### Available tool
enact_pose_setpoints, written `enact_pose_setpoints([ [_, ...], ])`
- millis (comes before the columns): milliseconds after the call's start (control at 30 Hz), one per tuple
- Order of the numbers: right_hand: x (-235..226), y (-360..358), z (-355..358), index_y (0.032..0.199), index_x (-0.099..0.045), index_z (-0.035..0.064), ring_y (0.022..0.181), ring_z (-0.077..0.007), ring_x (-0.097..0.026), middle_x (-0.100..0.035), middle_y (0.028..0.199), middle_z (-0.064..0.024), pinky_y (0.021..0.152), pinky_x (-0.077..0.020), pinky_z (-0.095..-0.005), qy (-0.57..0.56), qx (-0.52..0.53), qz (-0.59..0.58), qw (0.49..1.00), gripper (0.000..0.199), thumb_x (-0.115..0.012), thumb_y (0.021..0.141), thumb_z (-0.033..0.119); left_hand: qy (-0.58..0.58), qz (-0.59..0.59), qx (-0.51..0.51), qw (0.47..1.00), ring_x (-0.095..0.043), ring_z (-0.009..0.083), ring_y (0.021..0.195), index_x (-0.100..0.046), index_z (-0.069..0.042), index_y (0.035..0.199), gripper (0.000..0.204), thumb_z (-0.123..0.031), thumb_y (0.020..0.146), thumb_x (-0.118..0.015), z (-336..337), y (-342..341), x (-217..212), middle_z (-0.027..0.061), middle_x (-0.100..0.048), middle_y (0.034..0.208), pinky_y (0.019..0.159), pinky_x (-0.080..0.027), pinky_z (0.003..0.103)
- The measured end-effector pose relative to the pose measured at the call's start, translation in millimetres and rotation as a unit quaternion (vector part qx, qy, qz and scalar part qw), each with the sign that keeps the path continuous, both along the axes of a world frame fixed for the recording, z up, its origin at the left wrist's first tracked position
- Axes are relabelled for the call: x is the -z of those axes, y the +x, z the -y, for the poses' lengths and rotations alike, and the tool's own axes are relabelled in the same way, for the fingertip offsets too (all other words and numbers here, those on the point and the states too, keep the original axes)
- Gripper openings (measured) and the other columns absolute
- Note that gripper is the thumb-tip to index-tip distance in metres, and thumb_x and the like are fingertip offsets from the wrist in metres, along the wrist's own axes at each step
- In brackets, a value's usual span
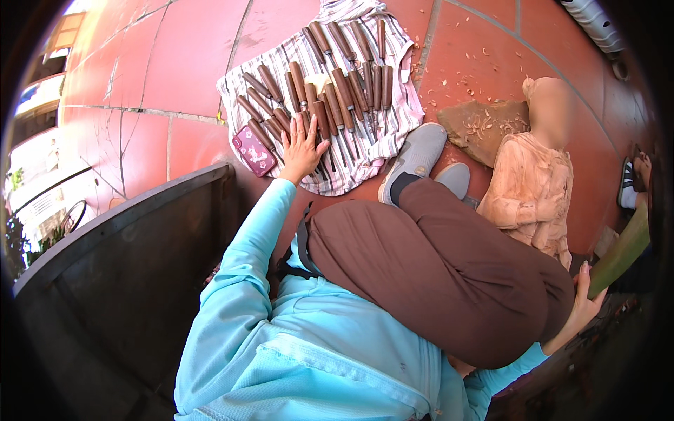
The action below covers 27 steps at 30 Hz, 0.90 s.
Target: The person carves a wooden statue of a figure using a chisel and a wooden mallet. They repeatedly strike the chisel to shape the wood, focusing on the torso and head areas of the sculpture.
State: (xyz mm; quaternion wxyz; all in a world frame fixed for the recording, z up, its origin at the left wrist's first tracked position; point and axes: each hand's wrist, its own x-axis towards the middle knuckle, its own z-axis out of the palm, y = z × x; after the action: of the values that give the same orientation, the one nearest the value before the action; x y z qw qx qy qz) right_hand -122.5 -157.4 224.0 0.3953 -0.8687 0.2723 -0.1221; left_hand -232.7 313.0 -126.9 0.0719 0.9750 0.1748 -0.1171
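Observation:
My left hand (303, 151) reaches out over the wood-handled carving tools (339, 109), its fingers stretched and lying on the handles. Several of these tools lie in rows on a striped cloth (326, 184), with brown handles and thin metal shanks. Beside my left wrist lies a phone in a dark pink case (254, 151). At the far right, past my knee, my right hand (581, 309) closes around the lower end of a long olive-green piece (623, 249), whose kind I cannot make out. A carved wooden figure (528, 186) lies near my knees.
A flat brown block (484, 130) with wood shavings on it lies by my grey shoes (418, 158). More shavings dot the red tile floor (477, 52). A dark metal panel (126, 281) stands at my left. Another person's sandalled foot (627, 184) shows at the right edge.

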Motion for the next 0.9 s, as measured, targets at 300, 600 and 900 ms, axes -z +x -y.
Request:
enact_pose_setpoints([
  [300,4,-4,20,0.095,-0.058,-0.0003,0.067,-0.0093,-0.045,-0.053,0.078,-0.0008,0.063,-0.0382,-0.0245,-0.020,-0.033,-0.013,0.999,0.023,-0.068,0.087,0.019,0.011,0.116,-0.027,0.993,-0.008,0.0400,0.143,-0.012,-0.009,0.150,0.085,-0.060,0.090,-0.044,-6,35,-2,0.0237,-0.008,0.154,0.110,-0.012,0.058],
  [600,1,-3,12,0.094,-0.059,-0.0004,0.066,-0.0092,-0.045,-0.051,0.075,-0.0006,0.062,-0.0382,-0.0245,-0.021,-0.004,-0.032,0.999,0.023,-0.069,0.087,0.020,-0.005,0.141,0.086,0.986,-0.010,0.0351,0.144,-0.024,-0.031,0.148,0.066,-0.063,0.091,-0.035,10,108,14,0.0152,-0.013,0.156,0.112,-0.001,0.057],
  [900,1,-4,12,0.095,-0.059,-0.0003,0.065,-0.0092,-0.045,-0.051,0.073,-0.0005,0.062,-0.0383,-0.0245,0.005,-0.013,-0.023,1.000,0.025,-0.070,0.086,0.020,0.021,0.115,0.116,0.986,-0.008,0.0351,0.144,-0.020,-0.028,0.150,0.072,-0.067,0.090,-0.031,-1,129,16,0.0139,-0.013,0.156,0.112,-0.004,0.059],
])
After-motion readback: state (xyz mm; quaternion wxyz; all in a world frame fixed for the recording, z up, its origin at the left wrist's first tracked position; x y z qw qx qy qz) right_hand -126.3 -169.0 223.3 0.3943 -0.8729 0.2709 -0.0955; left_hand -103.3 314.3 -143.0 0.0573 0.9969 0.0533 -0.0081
